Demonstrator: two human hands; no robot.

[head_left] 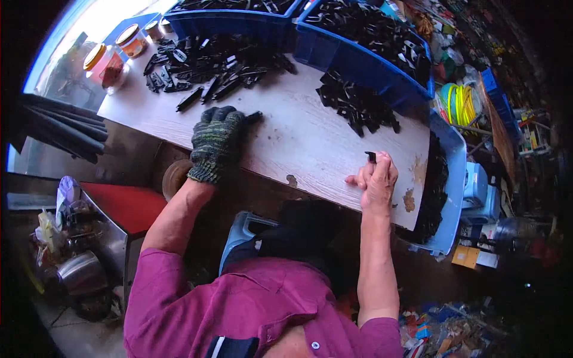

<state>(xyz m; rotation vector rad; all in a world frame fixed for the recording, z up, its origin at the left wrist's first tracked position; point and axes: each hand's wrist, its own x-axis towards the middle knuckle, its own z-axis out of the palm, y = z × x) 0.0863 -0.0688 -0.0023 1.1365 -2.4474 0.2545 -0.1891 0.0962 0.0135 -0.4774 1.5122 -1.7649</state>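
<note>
My left hand [215, 140], in a dark green and black knit glove, is closed around a black plastic part [254, 117] at the table's near left edge. Only the part's end sticks out to the right of the glove. My bare right hand [379, 181] is over the right side of the table, pinching a small black piece [370, 157] at its fingertips. Beyond the left hand lies a heap of long black plastic parts [230, 65]. A smaller pile of short black pieces [357, 102] lies beyond the right hand.
The white table [298, 140] has worn patches. Two blue crates [233, 25] [358, 56] of black parts stand at the back. Lidded jars [106, 65] sit at the far left. A light blue bin [455, 179] with black pieces adjoins the right edge. Yellow hose [459, 104] lies beyond.
</note>
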